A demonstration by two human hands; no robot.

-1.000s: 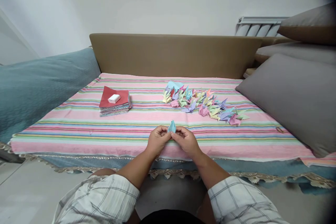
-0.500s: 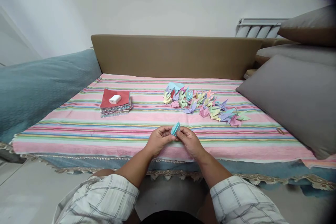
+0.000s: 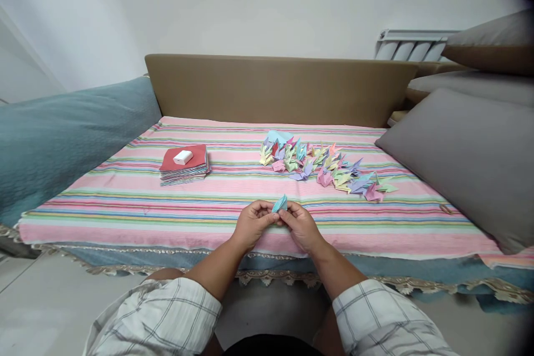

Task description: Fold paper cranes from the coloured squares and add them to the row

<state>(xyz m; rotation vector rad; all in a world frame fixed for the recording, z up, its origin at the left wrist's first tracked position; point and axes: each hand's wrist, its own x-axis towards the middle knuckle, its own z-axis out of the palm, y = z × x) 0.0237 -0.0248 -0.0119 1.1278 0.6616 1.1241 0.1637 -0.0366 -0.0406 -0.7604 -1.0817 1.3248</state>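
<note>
A small folded piece of light blue paper (image 3: 280,203) is pinched between my two hands, above the front part of the striped cloth. My left hand (image 3: 252,223) grips it from the left, thumb and fingers closed. From the right, my right hand (image 3: 301,226) holds it with the thumb against its lower side. The fingertips partly hide its lower edge. Beyond my hands lies a cluster of folded paper cranes (image 3: 325,164) in pink, yellow, green, purple and blue.
At the left, a stack of square paper (image 3: 183,177) with a red sheet on top bears a small white box (image 3: 182,157). A grey cushion (image 3: 463,161) leans at the right. The brown backrest (image 3: 275,89) rises behind the striped cloth (image 3: 125,200).
The blue folded paper has turned slightly between my fingers, showing a broader side. My right thumb has shifted a little; both hands stay in nearly the same place.
</note>
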